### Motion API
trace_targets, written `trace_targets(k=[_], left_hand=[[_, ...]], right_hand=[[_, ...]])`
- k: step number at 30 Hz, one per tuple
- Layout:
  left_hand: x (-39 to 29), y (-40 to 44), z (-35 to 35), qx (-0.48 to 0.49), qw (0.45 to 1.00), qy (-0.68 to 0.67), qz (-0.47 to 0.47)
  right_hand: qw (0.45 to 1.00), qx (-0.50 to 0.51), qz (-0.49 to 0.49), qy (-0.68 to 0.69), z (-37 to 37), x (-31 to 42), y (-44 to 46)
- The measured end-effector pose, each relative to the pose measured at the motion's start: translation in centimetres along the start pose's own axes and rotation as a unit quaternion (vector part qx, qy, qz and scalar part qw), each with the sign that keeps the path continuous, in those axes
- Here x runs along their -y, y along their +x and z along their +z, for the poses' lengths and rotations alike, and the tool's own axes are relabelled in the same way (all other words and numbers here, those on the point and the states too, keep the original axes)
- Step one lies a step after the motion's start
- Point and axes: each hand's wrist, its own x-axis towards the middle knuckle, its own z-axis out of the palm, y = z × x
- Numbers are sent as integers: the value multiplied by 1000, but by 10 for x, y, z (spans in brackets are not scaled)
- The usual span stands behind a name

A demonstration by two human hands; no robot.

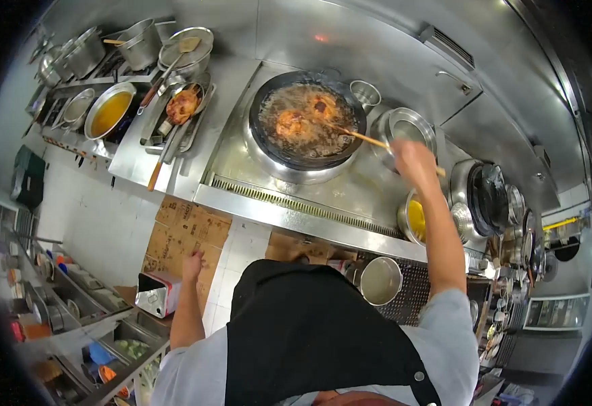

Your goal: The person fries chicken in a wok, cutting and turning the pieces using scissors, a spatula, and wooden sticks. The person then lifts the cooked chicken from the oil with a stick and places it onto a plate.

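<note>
A large dark wok [263, 139] sits on the stove, full of bubbling oil. Two browned pieces of food [290, 124] float in it. My right hand [414, 162] is closed round the wooden handle of a long tool [363, 138], whose far end reaches into the oil by the food. My left hand [193, 262] hangs low at my side, away from the stove, over cardboard on the floor; its fingers are partly curled and apart, with nothing seen in them.
Left of the wok, a tray [191, 139] holds a browned piece in a strainer. Farther left stand a pan of yellow liquid [110, 114] and several pots. Metal bowls [411, 125] and a bowl of yellow liquid [415, 220] lie to the right. A pot [381, 281] stands below the counter.
</note>
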Motion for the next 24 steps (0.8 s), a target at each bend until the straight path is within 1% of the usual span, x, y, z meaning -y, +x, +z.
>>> trace_targets(k=[2, 3, 5, 6, 8, 9, 10, 11, 12, 14, 15, 17, 18, 20, 21, 23, 24], left_hand=[[-42, -4, 18, -3, 996, -12, 85], [-58, 0, 22, -5, 996, -10, 88], [-81, 1, 27, -73, 962, 78, 252], [-94, 0, 28, -77, 962, 78, 249], [-145, -22, 25, -120, 954, 84, 263], [-162, -32, 23, -124, 954, 84, 260], [-176, -41, 19, -133, 952, 61, 268], [-187, -47, 13, -142, 950, 38, 277], [-197, -53, 6, -143, 950, 36, 275], [-212, -59, -5, -179, 933, 54, 308], [-219, -58, -10, -181, 933, 50, 308], [-233, -50, -29, -228, 905, 98, 346], [-240, -44, -39, -228, 906, 99, 343], [-250, -22, -56, -286, 871, 226, 329], [-255, -9, -64, -283, 873, 223, 328], [-259, 23, -79, -388, 808, 291, 334], [-262, 37, -84, -387, 812, 288, 330]], right_hand=[[998, 48, -27, -42, -13, 26, 41], [995, 62, -39, -72, -15, 34, 62], [991, 64, -69, -98, -4, 41, 100], [991, 65, -73, -96, -1, 46, 112], [986, 109, -67, -108, -9, 61, 131], [986, 109, -72, -106, -9, 64, 139], [985, 122, -62, -107, -7, 67, 145], [984, 135, -52, -108, -7, 70, 150], [983, 136, -55, -109, -2, 71, 155], [984, 126, -51, -119, 5, 73, 166], [983, 124, -54, -122, 6, 75, 170], [982, 132, -38, -126, 6, 88, 170], [982, 136, -40, -126, 5, 95, 170], [976, 155, -36, -150, 1, 108, 168], [975, 155, -36, -155, -2, 114, 169], [968, 170, -15, -184, -6, 123, 169], [967, 172, -18, -189, -9, 127, 170]])
